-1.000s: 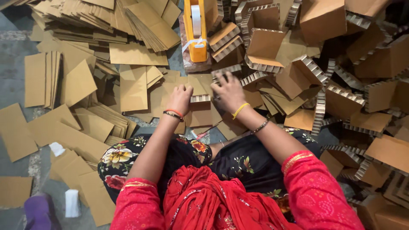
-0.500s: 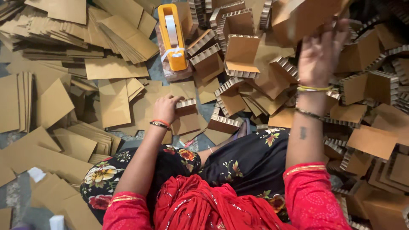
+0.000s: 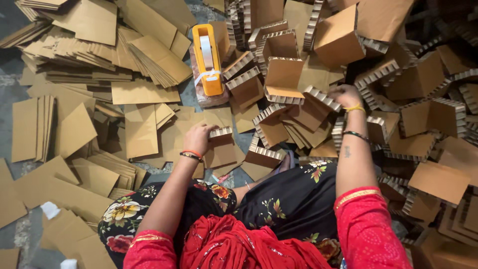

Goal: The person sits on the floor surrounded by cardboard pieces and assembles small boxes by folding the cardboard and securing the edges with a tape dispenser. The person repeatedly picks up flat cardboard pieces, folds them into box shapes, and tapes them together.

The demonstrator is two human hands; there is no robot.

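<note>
1. Left hand (image 3: 199, 138) pinching a folded cardboard piece (image 3: 221, 144) on the floor, just before the knees.
2. Right hand (image 3: 344, 94) closed on a cardboard corner (image 3: 314, 103) in the heap.
3. Yellow tape dispenser (image 3: 207, 60) lying near, beyond both.
4. Flat cardboard sheets (image 3: 139, 129) spread at left.

Setting: a packaging workshop, work done seated on a bare grey floor (image 3: 10, 25). Flat brown cardboard sheets (image 3: 139, 130) lie in loose stacks across its left half. Folded pieces of thick honeycomb board (image 3: 283, 79) are heaped over its right half. A yellow tape dispenser (image 3: 207, 60) rests between the two piles.
</note>
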